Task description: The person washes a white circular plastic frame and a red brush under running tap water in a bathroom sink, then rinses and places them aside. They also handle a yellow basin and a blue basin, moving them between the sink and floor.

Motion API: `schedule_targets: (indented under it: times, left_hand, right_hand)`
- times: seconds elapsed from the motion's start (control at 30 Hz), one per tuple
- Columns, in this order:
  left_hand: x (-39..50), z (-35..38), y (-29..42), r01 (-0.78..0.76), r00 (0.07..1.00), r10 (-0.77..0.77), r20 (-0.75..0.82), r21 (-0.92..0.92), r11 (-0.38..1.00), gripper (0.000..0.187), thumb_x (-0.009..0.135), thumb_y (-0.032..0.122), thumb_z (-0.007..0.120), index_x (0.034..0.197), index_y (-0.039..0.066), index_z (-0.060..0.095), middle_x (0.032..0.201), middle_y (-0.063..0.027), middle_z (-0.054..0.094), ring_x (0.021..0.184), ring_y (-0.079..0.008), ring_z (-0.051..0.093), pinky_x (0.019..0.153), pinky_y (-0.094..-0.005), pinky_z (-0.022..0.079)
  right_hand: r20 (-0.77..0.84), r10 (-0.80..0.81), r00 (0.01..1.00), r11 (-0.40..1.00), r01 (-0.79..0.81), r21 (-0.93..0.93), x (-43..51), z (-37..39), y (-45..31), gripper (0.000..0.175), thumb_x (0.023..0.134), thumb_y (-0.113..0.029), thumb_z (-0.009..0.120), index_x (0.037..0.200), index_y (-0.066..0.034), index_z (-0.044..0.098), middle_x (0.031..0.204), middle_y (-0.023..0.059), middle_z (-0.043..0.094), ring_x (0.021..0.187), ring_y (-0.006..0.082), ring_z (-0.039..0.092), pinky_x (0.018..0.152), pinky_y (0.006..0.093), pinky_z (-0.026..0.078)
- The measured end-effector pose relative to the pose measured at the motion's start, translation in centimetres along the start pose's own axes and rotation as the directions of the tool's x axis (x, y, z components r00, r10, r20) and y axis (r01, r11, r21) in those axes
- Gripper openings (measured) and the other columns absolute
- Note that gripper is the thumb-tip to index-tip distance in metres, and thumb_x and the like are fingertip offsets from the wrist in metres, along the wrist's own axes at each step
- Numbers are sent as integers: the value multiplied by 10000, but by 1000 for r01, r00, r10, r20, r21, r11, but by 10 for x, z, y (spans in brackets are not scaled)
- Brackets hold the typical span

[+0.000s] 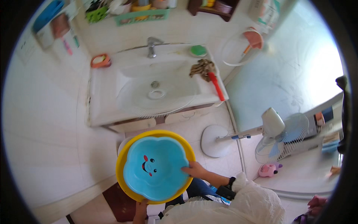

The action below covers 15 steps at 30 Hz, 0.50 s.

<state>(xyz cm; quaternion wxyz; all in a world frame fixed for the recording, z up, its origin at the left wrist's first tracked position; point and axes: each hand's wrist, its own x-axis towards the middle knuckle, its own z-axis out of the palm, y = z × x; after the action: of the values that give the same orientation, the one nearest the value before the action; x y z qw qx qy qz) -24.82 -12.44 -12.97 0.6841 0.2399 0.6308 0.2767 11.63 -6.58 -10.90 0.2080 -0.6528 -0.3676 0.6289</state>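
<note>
A blue scalloped plastic basin (167, 151) with a printed smiling face sits inside a larger round yellow plastic basin (120, 170). My right hand (195, 169) grips the stacked rims at the right, its thumb over the blue edge. At the bottom, my left hand (141, 207) holds the yellow rim, its fingers mostly hidden under it. Beyond the basins is a white washbasin (103, 98) with a chrome faucet (151, 47). A round wire fan guard (156, 94) rests across its bowl.
A brown cloth (203, 68) and a red-handled tool (216, 86) lie on the washbasin's right ledge. An orange soap dish (100, 61) and a green-topped container (198, 51) stand at its back corners. A pedestal fan (272, 123) stands right, near a pink bottle (267, 170).
</note>
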Motion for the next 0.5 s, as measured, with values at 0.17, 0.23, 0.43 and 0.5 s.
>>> schedule_targets:
  times: [0.17, 0.23, 0.43, 0.5]
  left_hand:
    - [40, 63, 78, -47, 979, 3, 203, 211, 976, 377, 816, 111, 573, 1179, 53, 486, 1059, -27, 542, 975, -152, 513, 821, -295, 415]
    - [48, 97, 96, -87, 962, 11, 272, 267, 960, 336, 824, 101, 562, 1152, 51, 505, 1013, -11, 554, 914, -133, 525, 787, -293, 429]
    - [83, 256, 140, -157, 849, -40, 527, 324, 933, 330, 862, 101, 536, 1185, 56, 488, 1064, -22, 557, 933, -136, 548, 786, -279, 454]
    - [97, 324, 160, -165, 774, -53, 631, 281, 945, 354, 886, 110, 521, 1230, 75, 445, 1100, -31, 548, 966, -147, 551, 790, -280, 465]
  right_hand:
    - [-384, -73, 920, 630, 341, 698, -72, -77, -24, 173, 878, -177, 538, 924, -11, 551, 721, 63, 570, 520, 129, 511, 413, 248, 382]
    - [-599, 53, 799, 545, 479, 688, -89, -118, -31, 140, 851, -132, 563, 905, -5, 539, 706, 68, 566, 486, 140, 493, 396, 260, 364]
    - [-860, 219, 461, 224, 834, 504, -126, -242, -46, 70, 848, -119, 538, 824, -57, 515, 673, 18, 541, 428, 92, 398, 363, 222, 276]
    - [-893, 209, 398, 223, 870, 440, -142, -271, -48, 102, 857, -136, 535, 841, -39, 506, 683, 45, 549, 422, 97, 402, 365, 211, 286]
